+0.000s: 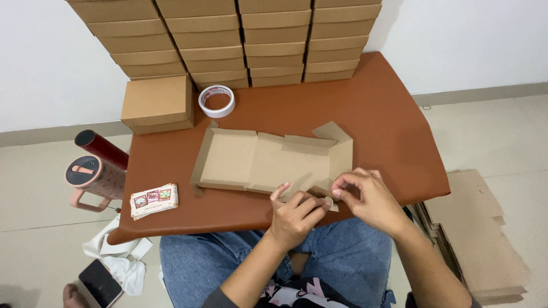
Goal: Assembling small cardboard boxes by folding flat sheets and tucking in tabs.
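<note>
A flat brown cardboard box (262, 159), partly folded with its side walls raised, lies on the reddish-brown table (388, 125). My left hand (297, 217) and my right hand (368, 197) meet at the box's near right corner. The fingers of both hands pinch a small flap of the cardboard there. The left part of the box forms an open shallow tray; the right end flaps stand up loosely.
Several stacks of finished brown boxes (240, 40) line the back edge. A single closed box (157, 104) and a tape roll (217, 101) sit at back left. A small printed packet (154, 201) lies front left. A pink mug (91, 179), a phone (100, 283) and flat cardboard sheets (479, 234) are on the floor.
</note>
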